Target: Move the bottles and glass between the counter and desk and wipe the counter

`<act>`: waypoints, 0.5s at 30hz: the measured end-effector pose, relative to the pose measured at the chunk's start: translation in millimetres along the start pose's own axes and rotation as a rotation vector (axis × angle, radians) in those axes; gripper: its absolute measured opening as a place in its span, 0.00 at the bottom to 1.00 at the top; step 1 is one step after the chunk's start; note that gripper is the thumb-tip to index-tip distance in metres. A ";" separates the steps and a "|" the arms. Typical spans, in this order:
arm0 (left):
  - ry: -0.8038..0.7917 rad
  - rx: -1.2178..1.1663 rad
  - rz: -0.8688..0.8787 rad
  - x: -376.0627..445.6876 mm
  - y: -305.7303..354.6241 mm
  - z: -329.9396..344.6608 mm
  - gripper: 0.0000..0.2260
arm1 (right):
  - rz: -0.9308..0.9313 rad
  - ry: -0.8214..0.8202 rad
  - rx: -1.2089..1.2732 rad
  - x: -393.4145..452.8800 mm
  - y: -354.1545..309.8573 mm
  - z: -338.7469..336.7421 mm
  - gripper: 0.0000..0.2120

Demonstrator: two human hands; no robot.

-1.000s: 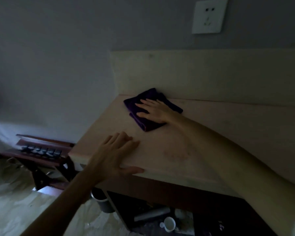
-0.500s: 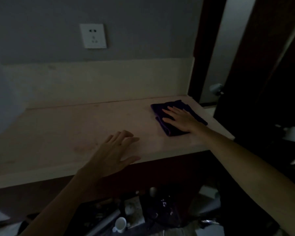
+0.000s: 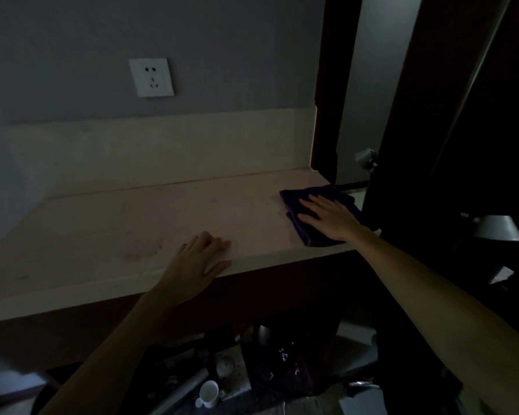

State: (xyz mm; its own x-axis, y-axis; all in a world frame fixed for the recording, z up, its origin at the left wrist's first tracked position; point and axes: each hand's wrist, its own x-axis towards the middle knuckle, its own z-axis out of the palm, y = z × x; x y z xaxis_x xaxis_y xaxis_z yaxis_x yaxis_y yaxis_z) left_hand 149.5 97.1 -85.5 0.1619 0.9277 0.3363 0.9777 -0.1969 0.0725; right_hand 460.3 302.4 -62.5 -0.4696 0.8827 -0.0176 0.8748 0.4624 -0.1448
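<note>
The right hand (image 3: 331,217) presses a folded purple cloth (image 3: 318,215) flat, fingers extended, at the tabletop's (image 3: 132,223) right front corner, while the left hand (image 3: 197,262) rests fingers released on the front edge.

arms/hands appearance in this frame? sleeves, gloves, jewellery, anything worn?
Both forearms are bare as far as the frame shows: no sleeves in view. The left hand and right hand wear no gloves. No watch, ring or bracelet can be made out, though the light is dim, so small items could be missed. No markings or cables visible on either arm.
</note>
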 end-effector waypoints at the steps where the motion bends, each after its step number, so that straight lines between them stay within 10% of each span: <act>1: -0.008 -0.026 -0.004 0.4 0.1 -1.5 0.23 | -0.002 0.047 0.035 -2.3 -1.7 -0.2 0.32; 10: 0.276 -0.326 -0.060 -47.7 20.8 -16.7 0.11 | -0.371 0.500 0.531 -94.1 -120.3 53.8 0.18; 15: 0.298 -0.431 -0.358 -157.4 15.1 11.2 0.08 | -0.335 0.366 0.817 -171.6 -190.6 156.1 0.13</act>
State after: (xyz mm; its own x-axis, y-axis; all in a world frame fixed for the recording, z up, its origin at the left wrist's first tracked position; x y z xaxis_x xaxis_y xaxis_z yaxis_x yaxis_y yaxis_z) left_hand 140.3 -48.3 -147.8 -0.2703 0.8436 0.4639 0.8128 -0.0583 0.5796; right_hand 355.4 49.8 -186.4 -0.4924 0.7505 0.4407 0.2830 0.6169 -0.7344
